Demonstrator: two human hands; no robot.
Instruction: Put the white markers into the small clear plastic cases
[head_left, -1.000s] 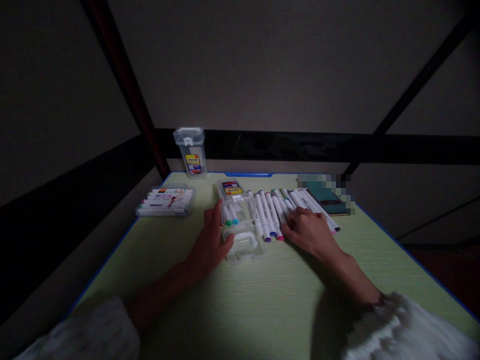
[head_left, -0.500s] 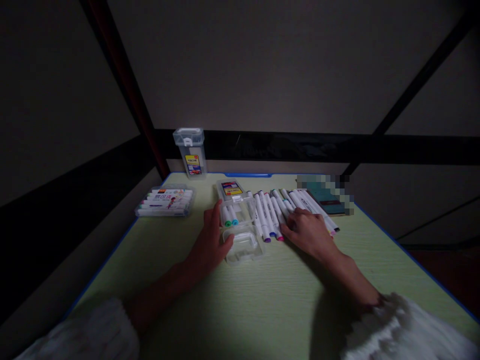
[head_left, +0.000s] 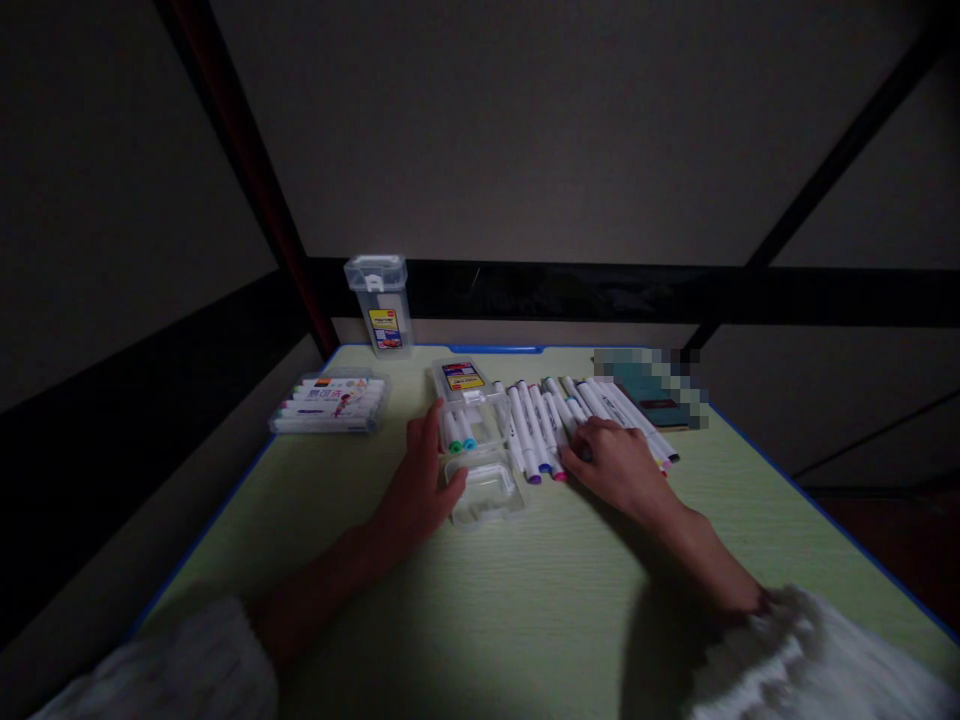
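Note:
A clear plastic marker box [head_left: 489,432] lies on its side with its mouth toward me and its lid [head_left: 486,492] folded down on the table. Inside, at the left, are two white markers [head_left: 461,432] with green and blue ends. My left hand [head_left: 414,492] curves against the box's left side, index finger along the wall and thumb at the lid. To the right lies a row of several white markers [head_left: 531,435] with coloured ends. Over the middle of that row, my right hand [head_left: 621,465] has its fingers curled down on a marker, which they partly hide.
A closed case of markers [head_left: 330,405] lies at the left. Behind it stands a tall clear box [head_left: 386,315] with its lid on. At the back right is a dark green book [head_left: 652,390], partly pixelated. The pale green table [head_left: 480,620] has a blue edge.
Almost nothing differs. The right hand's fingers shift very slightly among the markers; the left hand stays at the box.

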